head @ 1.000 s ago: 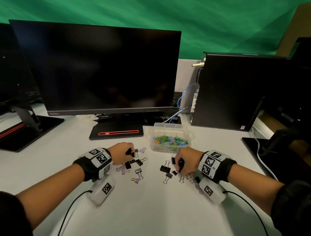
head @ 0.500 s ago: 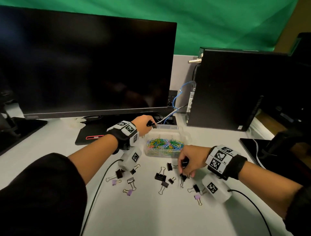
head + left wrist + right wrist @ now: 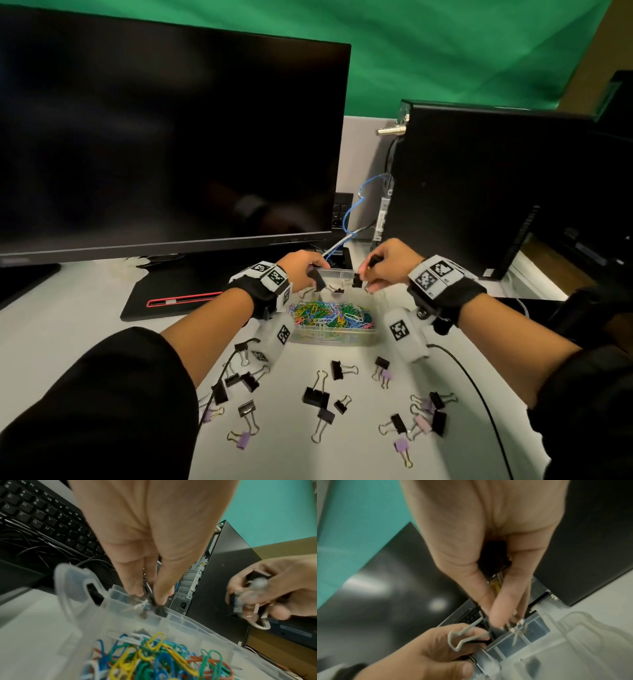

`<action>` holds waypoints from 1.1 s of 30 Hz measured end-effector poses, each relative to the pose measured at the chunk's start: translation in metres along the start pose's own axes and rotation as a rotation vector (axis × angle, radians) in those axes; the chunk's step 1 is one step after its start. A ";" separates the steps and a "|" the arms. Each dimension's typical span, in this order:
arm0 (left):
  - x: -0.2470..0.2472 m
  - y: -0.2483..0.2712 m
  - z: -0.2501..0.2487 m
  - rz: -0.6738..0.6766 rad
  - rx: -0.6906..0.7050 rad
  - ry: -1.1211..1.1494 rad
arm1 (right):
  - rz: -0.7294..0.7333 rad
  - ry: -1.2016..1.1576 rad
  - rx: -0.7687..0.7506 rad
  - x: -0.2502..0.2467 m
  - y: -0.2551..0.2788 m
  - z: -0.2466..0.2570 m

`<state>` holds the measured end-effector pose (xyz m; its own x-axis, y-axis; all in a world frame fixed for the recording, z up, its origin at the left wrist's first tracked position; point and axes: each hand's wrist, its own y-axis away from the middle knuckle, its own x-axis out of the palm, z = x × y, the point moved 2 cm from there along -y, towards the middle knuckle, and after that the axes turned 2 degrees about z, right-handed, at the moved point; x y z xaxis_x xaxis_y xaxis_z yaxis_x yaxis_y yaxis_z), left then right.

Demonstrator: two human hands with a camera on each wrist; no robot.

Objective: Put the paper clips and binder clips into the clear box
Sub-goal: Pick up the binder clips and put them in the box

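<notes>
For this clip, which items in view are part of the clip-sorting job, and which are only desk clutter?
Part of the job:
clear box
coloured paper clips in it
binder clips on the desk
left hand and right hand, each holding black binder clips over the box

Just lying about:
monitor
computer tower
keyboard
blue cable

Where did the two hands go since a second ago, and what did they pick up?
Both hands left the scattered binder clips and moved up over the clear box's far end. The left hand and right hand each hold black clips there. The paper clips stayed in the box; many clips remain on the table.
</notes>
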<state>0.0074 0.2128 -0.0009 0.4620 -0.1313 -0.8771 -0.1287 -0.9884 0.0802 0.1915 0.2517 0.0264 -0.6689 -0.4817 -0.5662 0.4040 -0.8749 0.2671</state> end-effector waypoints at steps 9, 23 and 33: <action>0.001 0.002 0.012 0.082 0.002 -0.180 | -0.024 -0.127 0.158 0.022 -0.038 -0.001; -0.012 0.042 0.029 0.000 -0.044 -0.253 | -0.091 0.429 0.004 0.021 -0.018 0.009; 0.002 0.128 0.057 0.177 -0.286 -0.324 | 0.092 0.830 -0.038 0.014 0.057 -0.022</action>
<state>-0.0578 0.0902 -0.0192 0.1513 -0.3142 -0.9372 0.0869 -0.9403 0.3292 0.2183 0.1963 0.0163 0.0386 -0.3445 -0.9380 0.4655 -0.8244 0.3219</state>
